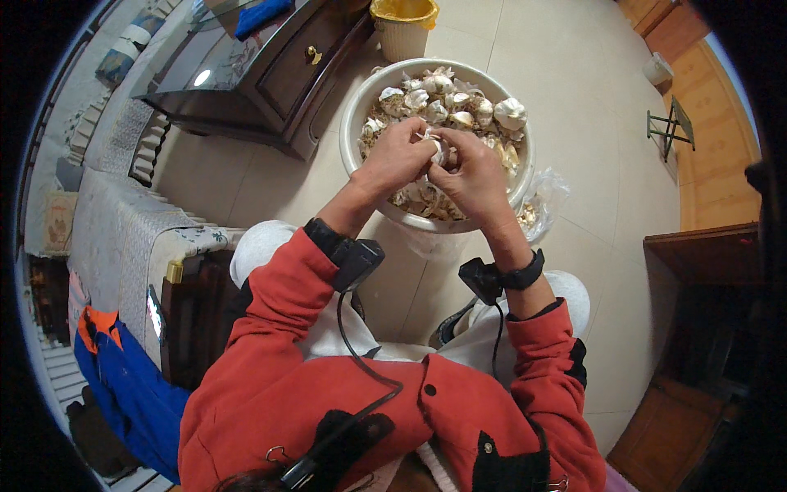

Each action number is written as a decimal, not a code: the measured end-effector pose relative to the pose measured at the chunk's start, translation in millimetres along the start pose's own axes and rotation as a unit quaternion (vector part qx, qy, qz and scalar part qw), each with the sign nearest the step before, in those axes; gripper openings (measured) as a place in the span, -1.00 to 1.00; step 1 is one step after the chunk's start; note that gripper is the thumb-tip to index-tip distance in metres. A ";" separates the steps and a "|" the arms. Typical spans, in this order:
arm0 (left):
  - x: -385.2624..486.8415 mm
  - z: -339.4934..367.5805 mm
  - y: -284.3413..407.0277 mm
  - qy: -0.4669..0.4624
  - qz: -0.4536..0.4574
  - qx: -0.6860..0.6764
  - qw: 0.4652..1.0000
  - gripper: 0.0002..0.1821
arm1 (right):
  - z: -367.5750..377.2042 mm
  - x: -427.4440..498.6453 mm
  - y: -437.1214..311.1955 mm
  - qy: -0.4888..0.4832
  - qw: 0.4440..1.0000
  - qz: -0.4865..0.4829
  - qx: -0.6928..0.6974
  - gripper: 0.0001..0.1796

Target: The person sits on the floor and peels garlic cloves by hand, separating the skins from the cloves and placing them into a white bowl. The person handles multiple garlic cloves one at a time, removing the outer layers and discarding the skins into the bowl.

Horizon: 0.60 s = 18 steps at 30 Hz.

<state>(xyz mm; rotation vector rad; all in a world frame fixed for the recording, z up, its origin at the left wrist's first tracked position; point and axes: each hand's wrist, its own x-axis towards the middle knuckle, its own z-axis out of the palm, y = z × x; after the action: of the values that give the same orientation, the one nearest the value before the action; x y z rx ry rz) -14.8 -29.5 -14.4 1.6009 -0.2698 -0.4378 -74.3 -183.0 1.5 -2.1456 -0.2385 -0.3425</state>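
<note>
Both my hands meet over a large white plastic basin point(348, 132), gripping one garlic bulb point(439, 152) between them. My left hand point(398, 150) holds its near left side, with thumb and fingers pinched at papery skin near the top. From the right, my right hand point(473, 169) has its thumb and forefinger on the same bulb. Fingers hide much of it. Whole garlic bulbs point(510, 114) with dry roots lie heaped at the basin's far side. Loose skins and broken pieces point(430, 200) fill the near side, below my hands.
A clear plastic bag point(544, 206) with garlic cloves lies on the floor right of the basin. Behind it stands a waste bin point(403, 37) with a yellow liner. A dark wooden cabinet point(289, 80) is at left, a folding stool point(673, 129) at far right.
</note>
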 end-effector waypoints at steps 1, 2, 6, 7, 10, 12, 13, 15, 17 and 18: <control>0.1 1.0 -0.6 0.003 -0.006 -0.014 1.000 -0.78 | 0.0 0.0 -0.6 0.002 1.000 -0.021 0.001 -0.49; 0.6 1.9 -0.8 0.006 0.001 -0.012 1.000 -0.77 | 0.4 0.6 -0.6 0.002 1.000 0.000 0.007 -0.48; 2.0 2.2 1.7 -0.003 -0.008 -0.003 1.000 -0.77 | 1.0 3.6 3.6 0.019 0.999 -0.026 0.001 -0.48; 1.8 1.5 2.9 -0.012 -0.015 0.005 1.000 -0.77 | 0.7 3.6 4.8 0.024 0.999 -0.040 -0.013 -0.48; -1.0 0.9 7.4 -0.040 -0.026 -0.089 0.995 -0.79 | -2.9 5.2 7.2 0.036 0.999 0.009 0.017 -0.49; -3.6 0.5 10.9 -0.041 -0.024 -0.101 0.994 -0.79 | -4.6 5.0 7.0 0.030 0.998 0.019 0.047 -0.50; -4.5 0.6 12.6 -0.043 -0.024 -0.110 0.993 -0.79 | -5.2 4.8 6.4 0.026 0.997 0.024 0.066 -0.50; -5.2 1.4 15.1 -0.039 -0.015 -0.092 0.995 -0.80 | -5.2 3.6 4.5 0.037 0.998 0.007 0.057 -0.50; -5.4 2.2 15.9 -0.033 -0.008 -0.090 0.995 -0.80 | -4.6 3.4 2.5 0.042 0.998 -0.023 0.037 -0.50; -5.6 2.6 15.2 -0.030 -0.006 -0.098 0.995 -0.80 | -4.4 2.8 1.6 0.042 0.998 -0.042 0.020 -0.51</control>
<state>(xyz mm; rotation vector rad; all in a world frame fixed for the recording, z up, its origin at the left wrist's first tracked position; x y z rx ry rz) -19.6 -30.7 1.3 1.3996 -0.2545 -0.5061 -71.8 -187.4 3.6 -2.0811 -0.2857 -0.4731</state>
